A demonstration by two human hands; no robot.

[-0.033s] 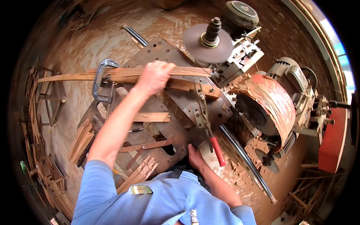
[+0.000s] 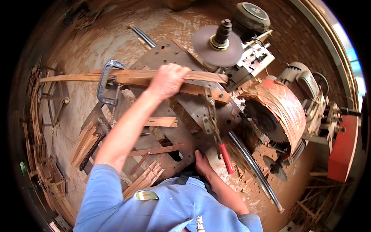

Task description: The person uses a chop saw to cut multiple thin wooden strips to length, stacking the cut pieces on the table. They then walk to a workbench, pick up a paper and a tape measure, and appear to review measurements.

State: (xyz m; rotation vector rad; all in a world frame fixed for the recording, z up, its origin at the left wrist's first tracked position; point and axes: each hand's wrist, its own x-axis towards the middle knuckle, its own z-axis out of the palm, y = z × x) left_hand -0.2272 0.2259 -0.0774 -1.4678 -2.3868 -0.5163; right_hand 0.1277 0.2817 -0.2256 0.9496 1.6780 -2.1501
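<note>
My left hand is closed over thin wooden strips lying across the tilted metal table. A long, slightly curved wooden piece runs out to the left beneath them. A C-clamp is fixed around the wood to the left of that hand. Down at the table's near edge, my right hand grips the plate, its fingers partly hidden. Between the hands stands a toggle clamp with a red handle, beside a wooden block.
A circular saw blade sits under a wrapped red guard at the right. Beyond the table is a large grey disc with a motor. Cut strips lie near my body; a steel rail passes below the table.
My left hand and the wooden strips under it have moved slightly right. The table and machines appear shifted a little in the picture. My right hand stays at the table's edge.
</note>
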